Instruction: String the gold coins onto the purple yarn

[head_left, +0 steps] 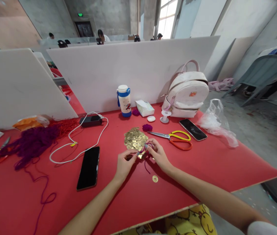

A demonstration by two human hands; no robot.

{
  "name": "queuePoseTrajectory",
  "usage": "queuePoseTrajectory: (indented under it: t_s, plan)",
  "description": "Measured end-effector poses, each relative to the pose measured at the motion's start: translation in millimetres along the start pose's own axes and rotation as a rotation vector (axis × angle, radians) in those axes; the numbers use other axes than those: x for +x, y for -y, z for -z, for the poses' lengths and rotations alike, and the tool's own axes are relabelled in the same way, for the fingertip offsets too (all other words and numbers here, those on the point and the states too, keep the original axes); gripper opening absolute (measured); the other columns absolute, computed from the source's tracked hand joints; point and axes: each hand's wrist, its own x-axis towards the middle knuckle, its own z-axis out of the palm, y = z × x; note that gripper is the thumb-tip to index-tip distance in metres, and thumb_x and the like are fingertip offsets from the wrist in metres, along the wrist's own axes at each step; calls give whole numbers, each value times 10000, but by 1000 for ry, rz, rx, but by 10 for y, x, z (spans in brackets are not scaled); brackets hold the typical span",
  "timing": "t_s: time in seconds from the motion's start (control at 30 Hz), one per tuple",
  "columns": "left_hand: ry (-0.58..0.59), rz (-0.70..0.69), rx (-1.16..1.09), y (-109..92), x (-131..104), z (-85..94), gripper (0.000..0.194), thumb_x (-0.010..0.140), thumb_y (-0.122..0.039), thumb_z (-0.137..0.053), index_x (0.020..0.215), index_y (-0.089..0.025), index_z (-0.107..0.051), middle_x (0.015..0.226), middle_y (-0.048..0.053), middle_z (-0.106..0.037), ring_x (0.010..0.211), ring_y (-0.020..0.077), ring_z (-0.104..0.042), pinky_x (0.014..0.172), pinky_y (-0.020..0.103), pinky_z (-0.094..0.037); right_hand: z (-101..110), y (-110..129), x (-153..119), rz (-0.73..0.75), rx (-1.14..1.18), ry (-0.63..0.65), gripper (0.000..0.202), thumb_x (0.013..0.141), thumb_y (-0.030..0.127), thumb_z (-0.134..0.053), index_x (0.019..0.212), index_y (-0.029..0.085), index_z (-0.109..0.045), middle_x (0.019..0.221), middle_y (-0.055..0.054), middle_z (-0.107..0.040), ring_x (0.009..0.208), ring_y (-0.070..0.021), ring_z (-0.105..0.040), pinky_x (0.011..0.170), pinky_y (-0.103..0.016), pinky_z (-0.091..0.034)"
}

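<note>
It's seemingly a workshop — bare concrete wall (115,16), white partition (133,70), red worktable (138,202).

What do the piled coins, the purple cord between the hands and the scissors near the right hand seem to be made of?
Piled coins: probably brass-coloured metal, shiny, with bright glints. Purple cord: likely textile, matte; it curves softly without gloss. Scissors: silvery blades look like polished metal; the smooth yellow and orange handles seem plastic, though coated metal is possible.

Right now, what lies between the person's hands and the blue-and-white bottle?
In the head view, a heap of brassy coins, then a strip of bare red table up to the bottle.
</note>
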Motion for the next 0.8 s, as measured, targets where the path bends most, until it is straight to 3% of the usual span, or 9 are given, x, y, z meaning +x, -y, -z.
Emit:
queuePoseTrajectory:
  t_s: [0.33, 0.53, 0.8]
  plan:
    - [-5, -7, -25, -27, 8, -4, 163, 708, -305, -722, 747, -152, -760, 840, 97, -746, 750, 208, -696, 650, 268, -556, -21, 45, -43, 53, -148, 113, 267, 815, 376, -660, 982, 233, -511, 835, -23, -666, 769, -181, -638, 731, -325, -523]
    - [6, -16, -28, -22, 11, -1, 157, 702, -303, -730, 735, -153, -762, 838, 102, -748, 778, 213, -697, 680, 271, -553, -10, 38, -64, 120, -251, 115, 199, 802, 293, -683, 943, 226, -559, 860, -25, -657, 807, -180, -626, 748, -308, -505]
    - [7, -29, -4, -6, 2, -2, 164, 736, -307, -710, 756, -152, -760, 853, 102, -747, 796, 214, -696, 692, 272, -546, 36, 17, -46, 143, -287, 82, 135, 855, 324, -615, 935, 219, -583, 847, -21, -633, 785, -177, -606, 724, -299, -483]
